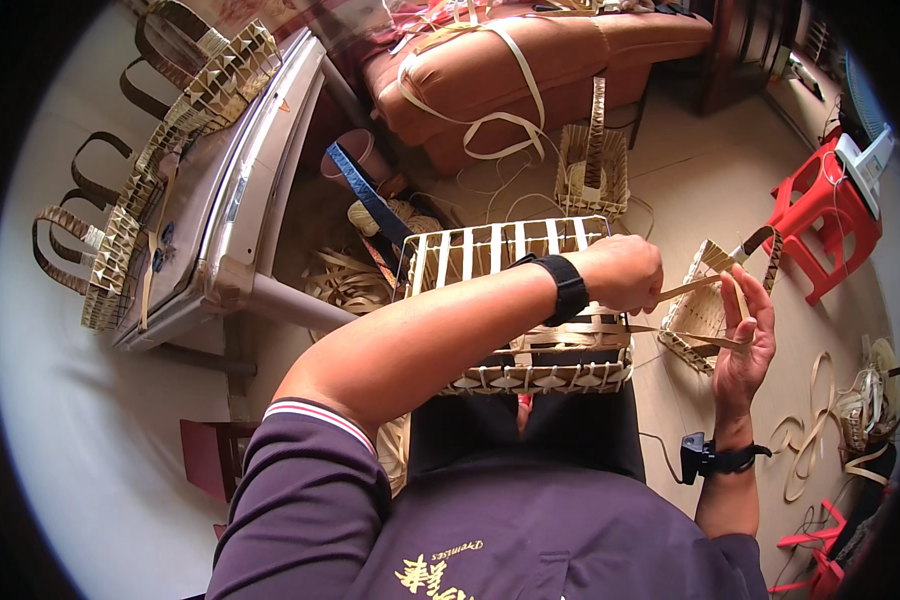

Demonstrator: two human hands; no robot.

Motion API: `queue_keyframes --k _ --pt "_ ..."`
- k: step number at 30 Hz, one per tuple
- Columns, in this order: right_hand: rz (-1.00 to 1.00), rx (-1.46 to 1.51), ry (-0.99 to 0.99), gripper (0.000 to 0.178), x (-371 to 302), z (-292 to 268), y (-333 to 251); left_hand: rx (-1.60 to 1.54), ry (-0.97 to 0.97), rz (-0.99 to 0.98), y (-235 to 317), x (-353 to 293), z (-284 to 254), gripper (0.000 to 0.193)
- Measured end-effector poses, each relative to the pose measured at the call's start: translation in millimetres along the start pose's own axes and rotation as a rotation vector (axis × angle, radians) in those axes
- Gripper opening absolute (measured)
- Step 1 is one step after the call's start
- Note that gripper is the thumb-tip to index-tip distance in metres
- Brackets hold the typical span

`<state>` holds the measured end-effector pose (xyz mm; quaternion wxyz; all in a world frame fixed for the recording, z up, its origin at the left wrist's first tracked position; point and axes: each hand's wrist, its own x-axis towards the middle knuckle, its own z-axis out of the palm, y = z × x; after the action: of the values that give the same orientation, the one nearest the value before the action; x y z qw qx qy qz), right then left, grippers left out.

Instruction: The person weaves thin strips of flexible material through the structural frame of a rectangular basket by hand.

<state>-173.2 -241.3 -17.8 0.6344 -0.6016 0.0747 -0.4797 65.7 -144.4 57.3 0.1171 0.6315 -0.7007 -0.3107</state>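
Note:
A partly woven rectangular basket [536, 380] rests on my lap, its far side showing pale upright strips with gaps between them. Tan bands are woven through its near right part. My left hand [622, 272] reaches across over the basket with its fingers closed on a flat tan weaving strip [692, 288]. That strip stretches to my right hand [748, 345], which is raised to the right of the basket and pinches it between thumb and fingers. A second length of strip runs from the basket's right side to my right hand. My left forearm hides the basket's middle.
Finished baskets with handles [120, 235] line a table [270, 170] at left. Another small basket [592, 170] stands on the floor ahead, one more [698, 300] just beyond my right hand. A red stool [832, 215] and loose strip coils [808, 450] lie right; a brown sofa [540, 75] stands behind.

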Motion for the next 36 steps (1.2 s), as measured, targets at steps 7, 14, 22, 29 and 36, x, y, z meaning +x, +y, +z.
queue_keyframes --k 7,14,22,29,36 --pt "0.452 0.113 -0.245 0.033 0 11 31 -0.114 0.632 0.278 65 29 -14 0.012" --pt "0.064 0.093 -0.094 0.039 48 -4 4 -0.142 0.556 0.188 87 25 -42 0.037" --pt "-0.109 0.461 0.043 0.033 86 -118 -65 0.046 0.048 0.049 26 15 -4 0.013" --pt "0.594 -0.108 -0.594 0.030 23 32 0 -0.266 0.604 0.338 88 21 -37 0.017" --pt "0.156 0.365 -0.026 0.030 73 -63 -38 0.088 0.213 -0.033 32 10 -16 0.042"
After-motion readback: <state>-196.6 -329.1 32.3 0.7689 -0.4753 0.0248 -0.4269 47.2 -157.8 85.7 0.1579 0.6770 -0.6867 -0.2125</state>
